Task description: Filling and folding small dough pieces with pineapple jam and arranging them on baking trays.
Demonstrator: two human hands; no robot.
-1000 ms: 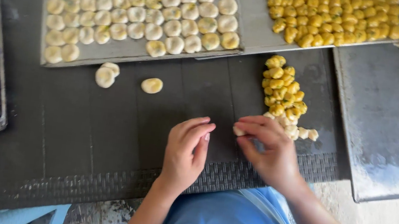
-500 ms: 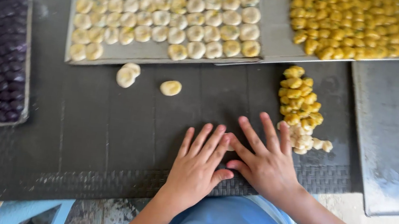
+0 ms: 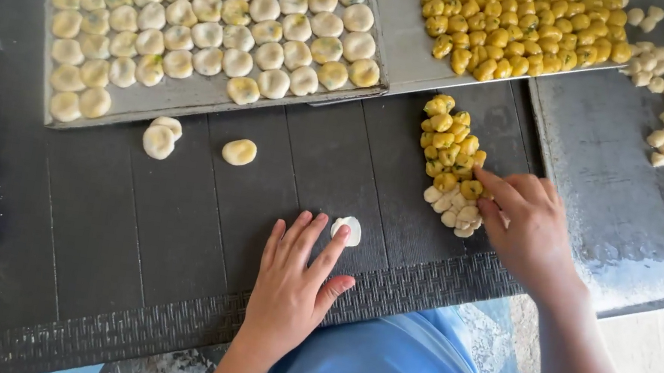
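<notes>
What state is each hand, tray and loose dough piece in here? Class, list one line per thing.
Left hand: flat on the dark mat, fingertips on a white dough disc.
Right hand: reaching into the heap of yellow and white balls, grip unclear.
Pale-ball tray: nearly full.
Yellow-ball tray: partly filled.
Three flattened pieces: loose on the mat.

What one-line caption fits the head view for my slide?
Left hand presses a flattened white dough disc on the dark mat while right hand reaches into a pile of yellow filling balls.
</notes>
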